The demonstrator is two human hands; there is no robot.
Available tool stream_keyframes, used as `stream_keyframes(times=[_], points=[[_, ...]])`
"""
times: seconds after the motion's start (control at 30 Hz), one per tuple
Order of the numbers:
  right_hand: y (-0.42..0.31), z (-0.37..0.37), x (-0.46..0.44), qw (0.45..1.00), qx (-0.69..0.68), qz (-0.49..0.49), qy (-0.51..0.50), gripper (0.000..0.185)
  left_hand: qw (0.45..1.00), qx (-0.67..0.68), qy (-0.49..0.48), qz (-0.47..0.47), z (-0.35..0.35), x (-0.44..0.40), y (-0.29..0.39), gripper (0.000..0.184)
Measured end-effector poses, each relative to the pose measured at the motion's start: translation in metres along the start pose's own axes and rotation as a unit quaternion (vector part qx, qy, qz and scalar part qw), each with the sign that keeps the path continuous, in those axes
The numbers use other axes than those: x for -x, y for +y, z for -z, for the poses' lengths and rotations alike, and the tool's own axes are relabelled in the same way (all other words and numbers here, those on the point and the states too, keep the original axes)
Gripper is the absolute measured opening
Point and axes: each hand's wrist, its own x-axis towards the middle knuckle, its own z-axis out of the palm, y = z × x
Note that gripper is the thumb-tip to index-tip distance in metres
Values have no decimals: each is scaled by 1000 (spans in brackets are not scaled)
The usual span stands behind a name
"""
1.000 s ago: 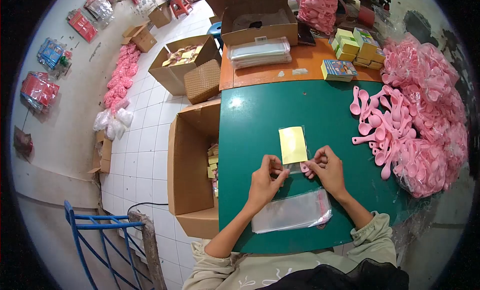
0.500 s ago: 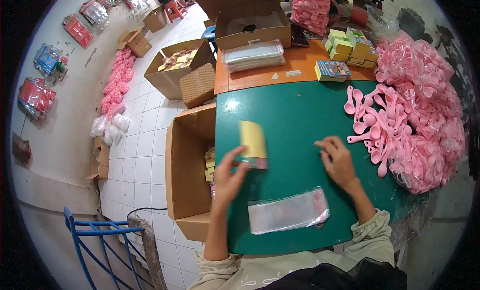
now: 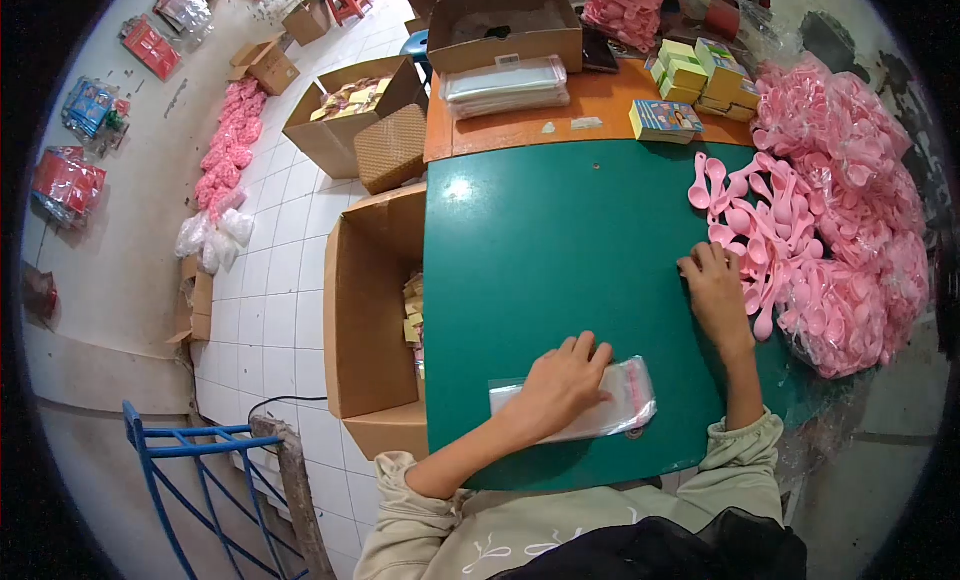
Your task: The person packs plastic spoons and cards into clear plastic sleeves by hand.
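Note:
My left hand point(image 3: 562, 388) rests on a stack of clear plastic bags point(image 3: 632, 392) near the table's front edge. Its fingers are bent and a little apart, with nothing seen gripped. At the left edge of a loose pile of pink plastic spoons point(image 3: 765, 205) is my right hand point(image 3: 718, 292). Those fingers curl down among the nearest spoons, and what lies under them is hidden. The green table top point(image 3: 550, 250) carries both the bags and the spoons.
Bulging bags of pink spoons point(image 3: 850, 230) flank the right side. Small boxes point(image 3: 665, 120) and bundled clear bags point(image 3: 505, 85) sit on the orange surface behind. An open carton point(image 3: 375, 300) holding yellow packs stands against the left edge. A blue metal frame point(image 3: 200, 440) is lower left.
The yellow card-like pack has left my left hand and is out of sight. That hand moved right and down onto the clear bags. My right hand moved right to the spoons.

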Motion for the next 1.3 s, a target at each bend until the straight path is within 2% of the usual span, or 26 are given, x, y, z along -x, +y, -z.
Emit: stream_keyframes(times=[0.03,0.07,0.1,0.17,0.23,0.27,0.33,0.4,0.43,0.53,0.63,0.83,1.13,1.23,1.3], points=[[-2,1,-1,1000,14,3,10,21,999,-17,18,-36,-6,-2,1,24],[-6,2,-3,999,26,5,20,20,999,45,0,-27,-7,-2,-3,24],[-9,9,-6,996,32,18,82,18,994,104,-19,-17,-3,-3,-10,23],[-19,21,-10,978,-70,-6,198,18,976,215,-17,-2,3,-9,-21,20],[-24,23,-4,938,-202,-36,279,19,956,283,-38,62,12,-9,-26,17],[-30,25,-1,912,-297,-90,269,18,943,316,-48,94,15,-9,-27,16],[-43,30,2,826,-472,-197,238,17,934,348,-25,83,7,-11,-38,16],[-46,28,5,805,-510,-217,211,18,916,391,15,87,-1,-12,-45,21],[-48,27,6,794,-529,-226,198,18,873,475,10,106,-3,-13,-45,27],[-55,28,5,779,-551,-229,194,18,863,493,11,112,-2,-15,-43,31],[-61,22,6,735,-592,-224,240,18,827,547,-1,135,-1,-17,-44,31],[-66,23,7,754,-591,-199,206,18,811,558,-20,173,5,-17,-42,35],[-71,22,6,732,-636,-199,143,18,822,545,-22,166,-3,-18,-45,38],[-74,22,2,690,-686,-205,106,15,807,578,-31,116,-2,-20,-39,37],[-71,25,-2,685,-695,-206,76,13,819,560,-6,124,-2,-25,-31,36]])
